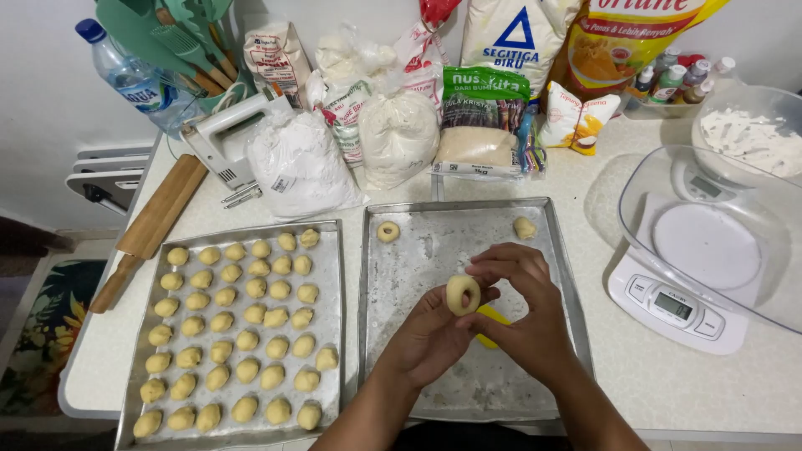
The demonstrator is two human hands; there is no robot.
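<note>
both hands meet over the right tray (551, 250), near the person. the left hand (426, 334) cups a dough ring (463, 294) from below, so the soft ring keeps its shape. the right hand (522, 305) curls over it, with fingertips pinching the ring's right edge. so both hands are grasping the ring, neither is loose or balled up. the ring sits up between the two hands, hole facing the camera, lifted above the tray. a yellow thing (493, 321) peeks out under the right hand; i cannot tell what it is.

on the far part of that tray lie another ring (388, 231) and a small ball (525, 227), well apart. the left tray (134, 392) is full of dough balls in rows, spaced so they do not touch much. bags of flour (301, 163) stand at the far side of the counter (668, 384), and a scale (677, 305) sits to the right.
</note>
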